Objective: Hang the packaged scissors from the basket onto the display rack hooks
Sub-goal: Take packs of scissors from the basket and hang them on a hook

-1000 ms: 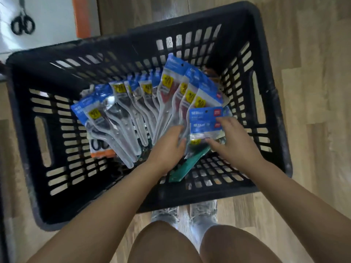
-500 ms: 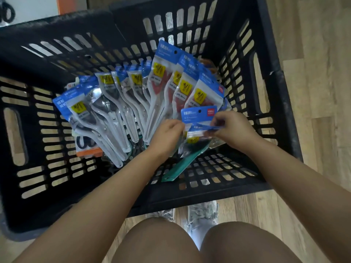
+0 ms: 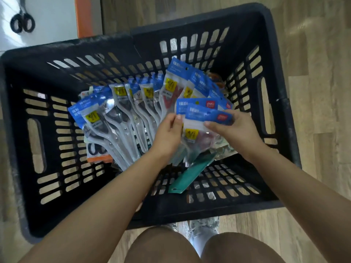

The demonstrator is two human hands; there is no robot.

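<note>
Crouching over a black slotted basket (image 3: 281,103) set on wood floor (image 3: 313,54), with no display rack hooks in view yet. Inside, a fanned row of packaged scissors (image 3: 121,118), blue header cards up, leaning across the bottom; a green sleeve (image 3: 191,175) lying flat near the front wall and an orange-edged pack (image 3: 98,154) tucked under the fan at the left. At the right end of the fan, top pack (image 3: 207,118) raised a little off the pile but not out of the basket. Right hand (image 3: 235,130) pinching its blue header from the right, thumb on the clear pouch below; left hand (image 3: 169,135) pinching the left edge, fingers curled on it. Likely light in total but weighted low by the steel, with a slick, floppy pouch and a stiffer card top. Best held by that header, beside the hang hole rather than over it, so the hole stays free. Beyond the basket, bare black scissors (image 3: 22,21) on a white surface.
</note>
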